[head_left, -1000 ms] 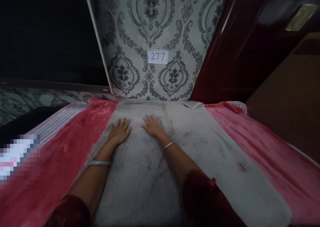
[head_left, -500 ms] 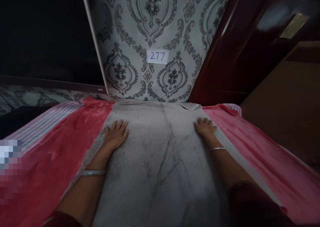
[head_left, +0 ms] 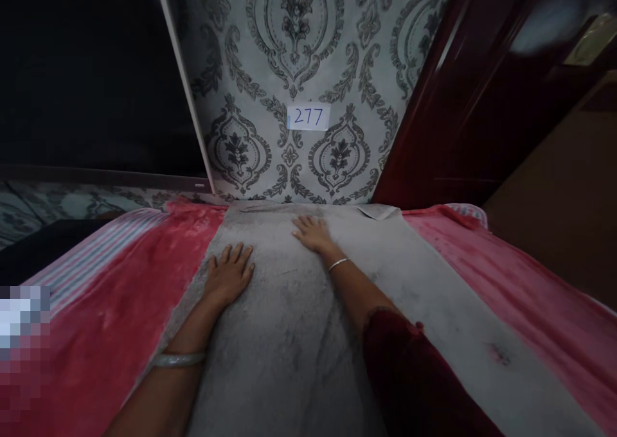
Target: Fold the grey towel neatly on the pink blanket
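Grey plush cloth spread over a red plush blanket, as I view it from the head camera. The cloth runs from the blanket's far edge, beside the wallpapered wall, toward the viewer, leaving a strip of blanket bare along each side. My left hand lies palm down near the cloth's left edge, fingers spread, gripping nothing. My right hand, likewise open and free of any hold, lies flat nearer the far edge.

I judge the cloth soft, limp and fairly light, unlikely to break but prone to crease and to drag on the nap beneath. The best purchase, in my view, is its side edges or the turned-over flap by the far right corner; an open palm suits the middle.

The cloth's near end is cut off by the frame, and my right forearm covers part of its surface. The right fingertips are slightly blurred. Pixelation masks an object at the left margin, and I cannot tell what supports the blanket.
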Motion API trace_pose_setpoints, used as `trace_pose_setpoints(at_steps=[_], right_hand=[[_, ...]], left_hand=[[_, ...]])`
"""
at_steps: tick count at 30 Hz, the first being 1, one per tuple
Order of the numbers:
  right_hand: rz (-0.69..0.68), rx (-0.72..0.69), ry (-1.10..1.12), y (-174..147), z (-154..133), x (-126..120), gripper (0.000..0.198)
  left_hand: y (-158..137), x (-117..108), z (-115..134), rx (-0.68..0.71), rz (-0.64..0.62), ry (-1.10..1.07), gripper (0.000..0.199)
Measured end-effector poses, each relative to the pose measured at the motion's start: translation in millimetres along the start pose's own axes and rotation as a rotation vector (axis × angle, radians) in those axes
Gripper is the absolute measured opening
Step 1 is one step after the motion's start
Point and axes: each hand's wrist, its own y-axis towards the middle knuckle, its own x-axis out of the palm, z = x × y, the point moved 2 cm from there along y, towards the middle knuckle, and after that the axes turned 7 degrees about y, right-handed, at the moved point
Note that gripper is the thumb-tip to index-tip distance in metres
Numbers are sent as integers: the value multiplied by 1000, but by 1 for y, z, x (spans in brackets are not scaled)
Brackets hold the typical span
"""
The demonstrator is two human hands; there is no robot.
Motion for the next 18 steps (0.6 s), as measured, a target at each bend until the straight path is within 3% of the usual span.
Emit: trace_pose_setpoints(at_steps=[4, 8, 11, 13, 15, 18], right_hand=[[21, 254, -40, -25, 95, -26, 60], [70, 576, -85, -85, 183, -39, 63], [74, 713, -73, -137, 224, -45, 64], [80, 765, -54, -167, 232, -50, 63], [109, 808, -43, -188, 222, -55, 62], [213, 774, -80, -202, 166, -54, 59]], left_hand=[[1, 1, 0, -7, -3, 22, 60], [1, 1, 0, -1, 5, 13, 60], [1, 1, 1, 4, -3, 2, 61], [1, 0, 1, 12, 8, 4, 61], [1, -1, 2, 20, 26, -4, 62], [0, -5, 3, 35, 49, -45, 62]])
